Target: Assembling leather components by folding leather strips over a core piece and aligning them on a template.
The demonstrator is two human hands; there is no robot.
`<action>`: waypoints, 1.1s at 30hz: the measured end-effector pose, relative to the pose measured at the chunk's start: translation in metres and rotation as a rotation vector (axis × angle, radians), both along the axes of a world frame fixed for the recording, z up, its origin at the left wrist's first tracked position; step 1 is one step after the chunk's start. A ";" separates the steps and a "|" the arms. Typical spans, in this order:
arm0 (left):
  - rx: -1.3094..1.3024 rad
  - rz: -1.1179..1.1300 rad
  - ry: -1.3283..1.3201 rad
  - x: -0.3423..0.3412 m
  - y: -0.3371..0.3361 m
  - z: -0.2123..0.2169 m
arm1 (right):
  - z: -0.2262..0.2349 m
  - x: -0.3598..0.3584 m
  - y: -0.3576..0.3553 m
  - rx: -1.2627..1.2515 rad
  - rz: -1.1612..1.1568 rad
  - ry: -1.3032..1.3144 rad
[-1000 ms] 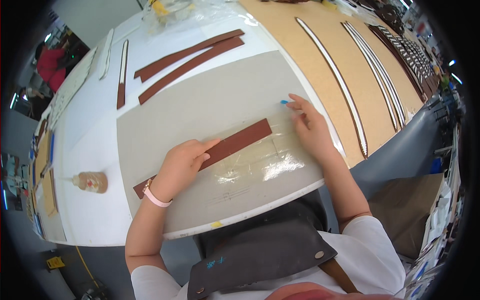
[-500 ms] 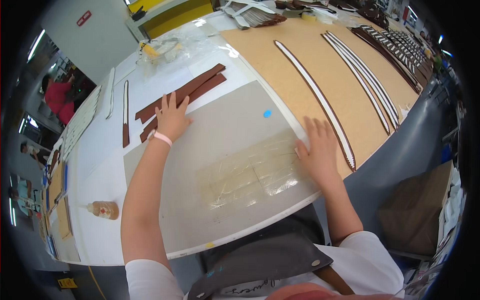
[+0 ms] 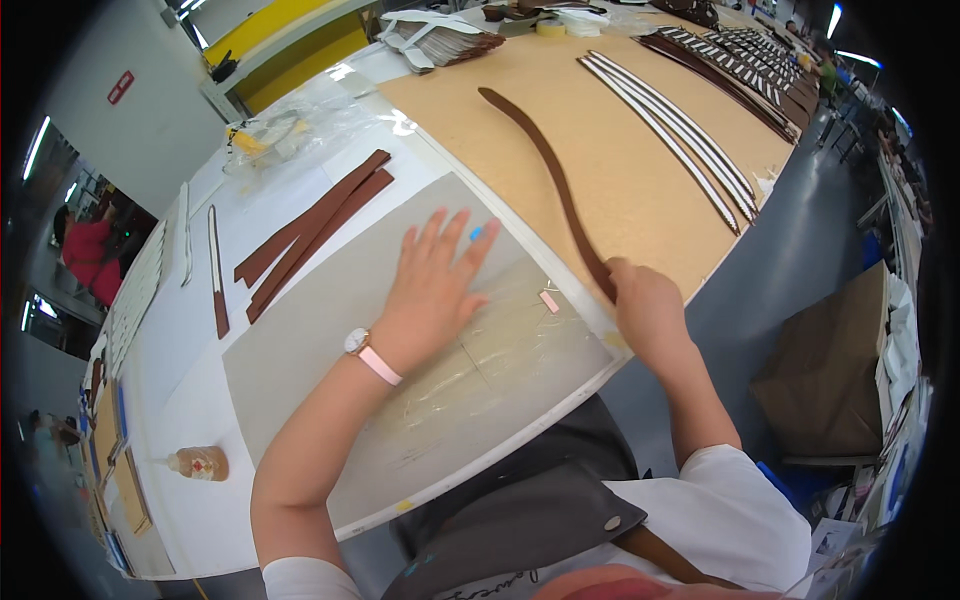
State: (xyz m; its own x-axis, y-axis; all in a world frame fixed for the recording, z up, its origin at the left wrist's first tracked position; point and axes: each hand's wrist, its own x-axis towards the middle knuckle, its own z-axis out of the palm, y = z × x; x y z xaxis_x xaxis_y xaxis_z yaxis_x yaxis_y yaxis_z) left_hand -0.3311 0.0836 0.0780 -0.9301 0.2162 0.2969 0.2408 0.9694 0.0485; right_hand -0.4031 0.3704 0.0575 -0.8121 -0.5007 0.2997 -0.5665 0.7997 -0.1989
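My right hand (image 3: pixel 648 312) is closed on the near end of a long brown leather strap (image 3: pixel 553 165), which curves away over the tan sheet with its plain brown side showing. Over the grey board (image 3: pixel 290 370) my left hand (image 3: pixel 428 290) is spread, holding nothing; whether it touches the board I cannot tell. Close to its fingertips is a blue spot (image 3: pixel 476 233). A small pink piece (image 3: pixel 549 301) lies on the clear film (image 3: pixel 500 350) that covers part of the board, between my two hands.
Brown leather strips (image 3: pixel 320 225) lie left of the board, beside a narrow part-white strip (image 3: pixel 215 270). A bottle of amber liquid (image 3: pixel 200 463) lies at the near left. White-faced straps (image 3: pixel 670 130) rest on the tan sheet (image 3: pixel 460 110). A large brown box (image 3: pixel 825 370) stands off the table's right.
My left hand has moved right, from the brown strips to over the board. My right hand has taken hold of the strap, which now shows brown instead of white. The pink piece has come into sight.
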 end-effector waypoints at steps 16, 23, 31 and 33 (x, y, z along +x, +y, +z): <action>-0.462 -0.121 0.544 0.074 -0.043 0.133 | 0.081 0.046 0.021 -0.243 0.658 0.551; -0.472 0.202 -0.053 0.215 -0.032 0.107 | 0.015 0.012 -0.013 -0.278 0.773 0.767; -0.150 0.505 -0.014 0.275 0.005 -0.051 | -0.025 -0.094 -0.026 -0.048 0.407 0.032; -0.105 0.727 -0.167 0.276 0.020 -0.059 | -0.043 -0.170 -0.012 0.124 0.077 0.060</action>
